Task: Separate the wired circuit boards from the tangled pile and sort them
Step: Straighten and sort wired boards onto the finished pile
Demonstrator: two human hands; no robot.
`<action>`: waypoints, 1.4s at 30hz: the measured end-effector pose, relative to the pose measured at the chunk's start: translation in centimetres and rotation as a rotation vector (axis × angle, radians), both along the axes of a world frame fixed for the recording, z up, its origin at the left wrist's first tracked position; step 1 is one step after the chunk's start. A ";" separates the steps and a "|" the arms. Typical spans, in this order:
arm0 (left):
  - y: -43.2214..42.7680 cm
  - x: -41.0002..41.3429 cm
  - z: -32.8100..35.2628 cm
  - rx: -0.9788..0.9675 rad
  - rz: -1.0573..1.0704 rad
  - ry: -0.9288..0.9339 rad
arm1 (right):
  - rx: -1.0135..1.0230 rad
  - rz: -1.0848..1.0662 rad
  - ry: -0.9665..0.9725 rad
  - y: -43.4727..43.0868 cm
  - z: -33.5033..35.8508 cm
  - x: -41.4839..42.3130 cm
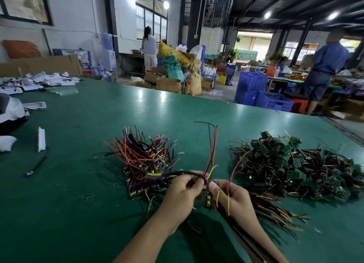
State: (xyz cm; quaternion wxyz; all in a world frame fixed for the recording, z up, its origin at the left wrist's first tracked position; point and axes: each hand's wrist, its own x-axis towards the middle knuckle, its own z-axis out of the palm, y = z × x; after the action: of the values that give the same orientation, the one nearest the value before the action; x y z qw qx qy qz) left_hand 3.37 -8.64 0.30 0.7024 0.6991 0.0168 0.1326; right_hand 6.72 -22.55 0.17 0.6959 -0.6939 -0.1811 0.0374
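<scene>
A tangled pile of small green circuit boards (295, 166) with thin wires lies on the right of the green table (78, 184). Left of centre sits a sorted bundle of wired boards (145, 160), its red, black and yellow wires fanning away from me. Between them, my left hand (181, 195) and my right hand (234, 199) together pinch one wired board (206, 191) just above the table. Its red and black wires stick upward, and a black wire arcs to the left. Yellow wires hang over my right hand's fingers. More wires (275, 209) lie under my right wrist.
A white plastic piece (41, 139) and a black cable (37, 165) lie at the left. White parts (39, 81) are heaped at the far left corner. Beyond the table edge stand blue crates (262, 93), cardboard boxes and two people.
</scene>
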 end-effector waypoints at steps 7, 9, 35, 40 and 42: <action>-1.4 -0.2 -0.5 0.055 0.064 0.017 | 0.081 0.012 0.107 0.4 0.7 -0.3; -1.7 -0.3 -0.4 -0.013 0.061 0.061 | 0.090 0.039 0.157 0.6 1.1 -0.5; -1.4 0.3 -0.5 -0.227 0.030 0.104 | 0.417 0.085 0.541 0.6 2.3 -1.3; -1.5 0.4 -0.6 -0.098 0.148 0.056 | 0.357 -0.041 0.557 0.7 2.1 -0.8; -1.3 0.5 -0.9 -0.132 0.128 0.091 | 0.303 -0.062 0.562 0.9 2.2 -0.8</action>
State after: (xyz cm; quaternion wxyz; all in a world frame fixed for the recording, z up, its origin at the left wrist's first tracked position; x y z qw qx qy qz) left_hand 3.90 -9.99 -0.55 0.7356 0.6541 0.1017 0.1439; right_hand 5.88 -21.65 2.37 0.8150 -0.5499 0.0360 0.1791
